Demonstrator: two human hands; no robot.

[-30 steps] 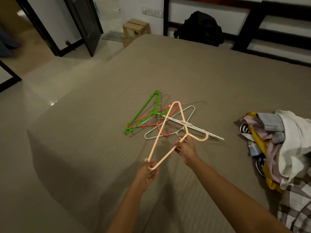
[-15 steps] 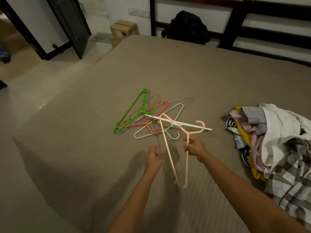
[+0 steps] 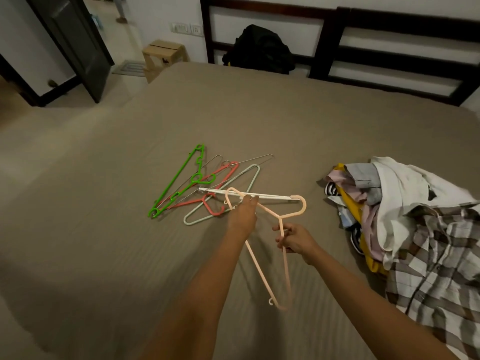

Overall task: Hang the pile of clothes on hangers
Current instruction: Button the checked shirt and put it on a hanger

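Observation:
A peach plastic hanger hangs just above the brown bed. My right hand grips one of its arms just below the neck, hook pointing away to the right. My left hand reaches over the hanger's far arm, and its fingertips close on that arm near the corner. Just beyond lie several loose hangers: green, coral, mint, white and a thin wire one. The pile of clothes sits to the right, with a plaid shirt on its near side.
A black bag leans on the dark headboard at the back. A cardboard box and a dark open door stand on the floor beyond the bed's left edge.
My left hand let go of the hanger's corner, hung free for a moment, then reached forward to its far arm. My right hand swung the hanger so its long bar points toward me.

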